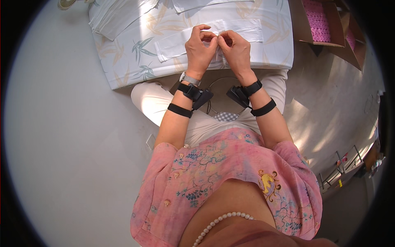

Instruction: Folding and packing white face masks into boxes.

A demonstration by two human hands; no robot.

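On the table, a flat bundle of white folded sheets (168, 47) lies crosswise under my hands; whether it is paper or cloth I cannot tell. Above its middle, my left hand (200, 47) and my right hand (235, 47) meet with thumbs and index fingers pinched, their tips almost touching. Between them is what looks like a thin pale strand (217, 55), which runs down over the bundle's middle toward the table's near edge. My fingertips cover most of it. The other fingers of both hands are curled.
A stack of white folded sheets (119, 18) lies at the table's far left, and more white sheets (205, 4) at the far edge. The table has a leaf-patterned cover (144, 51). At right, open cardboard boxes (335, 39) hold pink items (316, 20). My knees are under the near edge.
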